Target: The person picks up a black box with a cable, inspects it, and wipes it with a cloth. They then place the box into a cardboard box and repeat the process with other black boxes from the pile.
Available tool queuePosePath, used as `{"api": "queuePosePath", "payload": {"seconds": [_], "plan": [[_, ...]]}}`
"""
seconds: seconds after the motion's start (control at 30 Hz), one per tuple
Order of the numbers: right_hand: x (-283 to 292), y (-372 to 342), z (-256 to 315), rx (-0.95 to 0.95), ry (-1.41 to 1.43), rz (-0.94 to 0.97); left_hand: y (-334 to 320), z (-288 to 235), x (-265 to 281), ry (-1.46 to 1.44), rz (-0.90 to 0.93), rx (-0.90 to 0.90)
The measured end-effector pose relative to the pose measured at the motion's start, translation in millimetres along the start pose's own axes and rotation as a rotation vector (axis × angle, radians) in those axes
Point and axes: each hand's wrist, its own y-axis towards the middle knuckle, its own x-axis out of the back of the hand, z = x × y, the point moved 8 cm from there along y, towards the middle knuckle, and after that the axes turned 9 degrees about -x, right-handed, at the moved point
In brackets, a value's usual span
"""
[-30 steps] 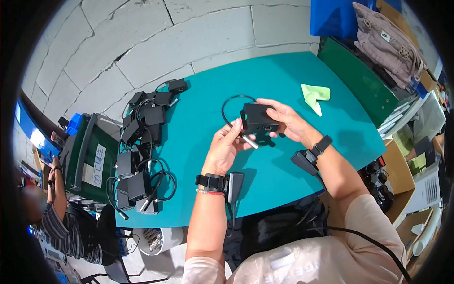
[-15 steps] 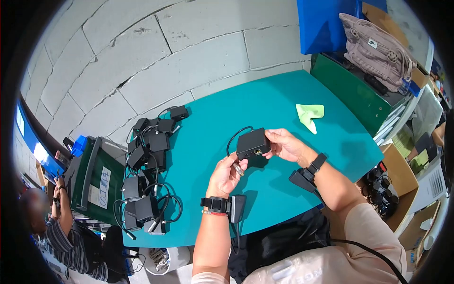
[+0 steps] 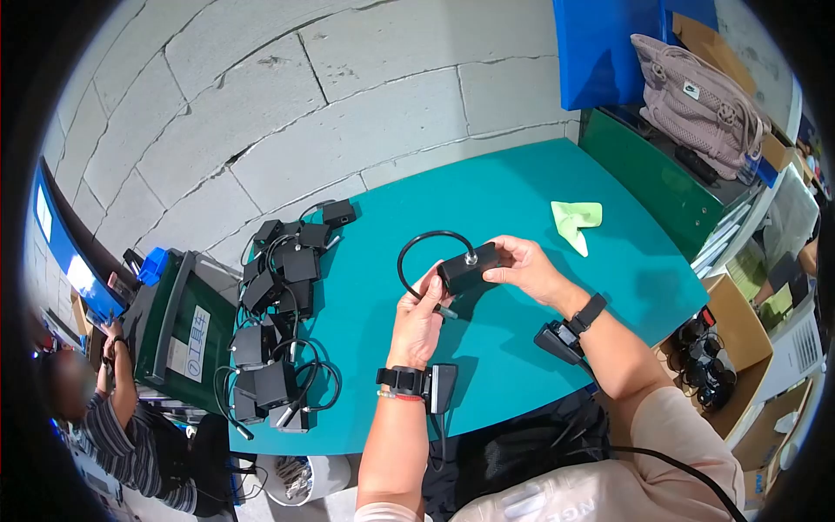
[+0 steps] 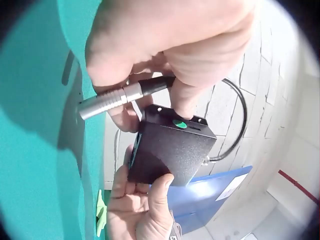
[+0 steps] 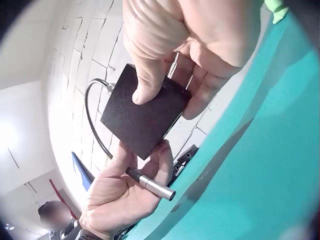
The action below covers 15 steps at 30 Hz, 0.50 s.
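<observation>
A small black metal box (image 3: 467,269) is held between both hands above the teal table. My right hand (image 3: 532,277) grips its right end, the thumb lying across a broad face in the right wrist view. My left hand (image 3: 417,329) is at its left end, where a fingertip touches the flanged side with a green oval mark (image 4: 180,123). A black cable (image 3: 401,259) leaves a silver fitting on the box and arcs round to the left hand. That hand also holds the cable's end, with the silver cylindrical connector (image 4: 107,103) sticking out past the fingers.
Several similar black boxes with cables (image 3: 277,381) are heaped along the left of the table (image 3: 522,391). A light green cloth (image 3: 574,224) lies at the right. Beyond are a green cabinet (image 3: 639,174), a cardboard box (image 3: 735,335) and another person (image 3: 139,426) at far left.
The box has been turned: its socket side faced me earlier, and now the side with the cable fitting shows. The left hand has shifted up to the box's left end. The head view has moved.
</observation>
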Motion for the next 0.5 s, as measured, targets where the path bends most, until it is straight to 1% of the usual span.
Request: {"api": "queuePosePath", "payload": {"seconds": [0.07,0.1,0.17,0.2,0.23,0.3,0.37,0.43,0.5], "plan": [[-0.1,-1.0,1.9,0.039,-0.043,-0.002,0.5,0.9,1.0,0.015,0.004,0.006],[2.7,0.6,0.9,0.029,-0.038,-0.008,2.4,1.4,0.8,0.014,0.0,0.018],[6.6,1.8,-10.3,-0.033,0.027,0.02,0.8,3.2,-2.3,0.045,0.068,0.011],[7.0,1.5,-8.6,-0.017,0.015,0.019,-0.5,5.9,3.1,0.081,0.025,0.035],[6.9,0.4,-4.6,-0.013,0.016,0.02,-0.6,3.7,2.2,0.084,0.027,0.032],[7.1,-5.1,-13.8,-0.267,0.136,-0.016,-7.9,7.9,3.4,0.175,-0.014,0.192],[4.2,-5.1,-13.6,-0.275,0.169,0.014,-8.0,5.9,-2.2,0.161,0.004,0.213],[1.9,-4.2,-18.7,-0.292,0.2,0.034,-8.3,2.9,-8.2,0.121,0.032,0.175],[-2.1,-4.9,-21.1,-0.29,0.213,0.044,-9.8,0.1,-9.6,0.161,0.016,0.161]]}}
